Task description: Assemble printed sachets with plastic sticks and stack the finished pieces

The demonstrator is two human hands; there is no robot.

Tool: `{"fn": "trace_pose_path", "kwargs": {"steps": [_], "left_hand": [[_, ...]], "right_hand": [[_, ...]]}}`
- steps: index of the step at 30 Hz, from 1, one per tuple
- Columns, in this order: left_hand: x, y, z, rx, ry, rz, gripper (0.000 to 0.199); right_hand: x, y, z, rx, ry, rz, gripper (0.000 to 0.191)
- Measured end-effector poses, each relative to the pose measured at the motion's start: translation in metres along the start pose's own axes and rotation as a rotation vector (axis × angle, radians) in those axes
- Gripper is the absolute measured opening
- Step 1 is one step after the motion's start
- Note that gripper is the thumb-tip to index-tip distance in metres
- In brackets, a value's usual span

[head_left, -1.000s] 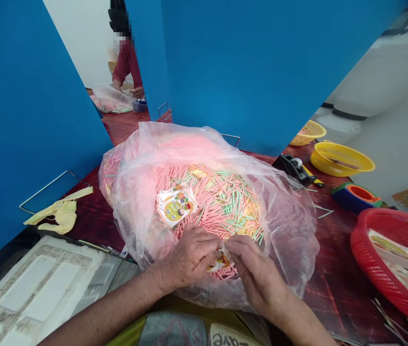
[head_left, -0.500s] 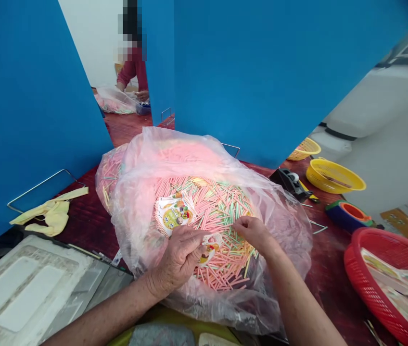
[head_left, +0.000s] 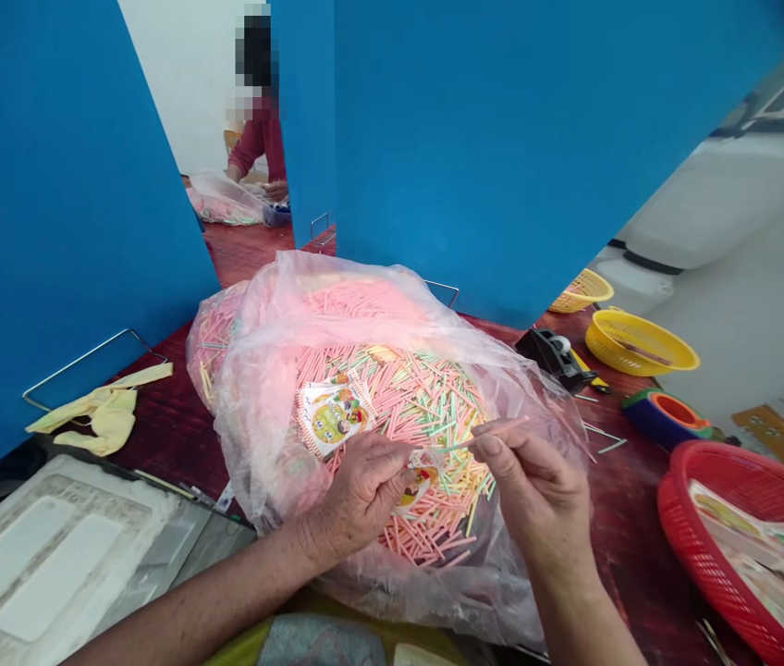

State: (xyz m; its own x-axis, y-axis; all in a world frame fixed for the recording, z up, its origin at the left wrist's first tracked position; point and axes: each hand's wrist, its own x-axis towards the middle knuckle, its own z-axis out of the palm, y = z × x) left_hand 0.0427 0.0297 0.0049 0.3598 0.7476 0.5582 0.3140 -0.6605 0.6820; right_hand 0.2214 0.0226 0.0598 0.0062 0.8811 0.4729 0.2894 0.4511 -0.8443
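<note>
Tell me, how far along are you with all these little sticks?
Done, maybe: printed sheets lie in the red basket. In hand: the right hand pinches one striped straw, and the left hand holds a small printed packet. Left: the clear bag looks very full of straws, so probably plenty remains.

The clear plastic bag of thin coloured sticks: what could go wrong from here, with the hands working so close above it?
Two risks seem possible. The thin pink stick pinched in the right hand could slip and drop back among the loose pastel sticks in the clear plastic bag. The small printed paper packet in the left hand looks thin, so it might crease or tear.
</note>
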Motion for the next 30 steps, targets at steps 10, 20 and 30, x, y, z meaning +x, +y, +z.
{"fn": "trace_pose_path", "kwargs": {"steps": [10, 20, 30], "left_hand": [[-0.004, 0.0, 0.002, -0.08, 0.045, 0.011, 0.021], [-0.01, 0.0, -0.007, -0.12, 0.203, 0.005, 0.027], [-0.022, -0.004, -0.002, -0.142, 0.225, 0.026, 0.037]], "right_hand": [[-0.016, 0.007, 0.03, 0.36, 0.027, 0.374, 0.018], [-0.016, 0.0, 0.025, 0.296, 0.272, 0.397, 0.016], [-0.043, 0.005, 0.017, -0.251, -0.141, 0.088, 0.022]]}}
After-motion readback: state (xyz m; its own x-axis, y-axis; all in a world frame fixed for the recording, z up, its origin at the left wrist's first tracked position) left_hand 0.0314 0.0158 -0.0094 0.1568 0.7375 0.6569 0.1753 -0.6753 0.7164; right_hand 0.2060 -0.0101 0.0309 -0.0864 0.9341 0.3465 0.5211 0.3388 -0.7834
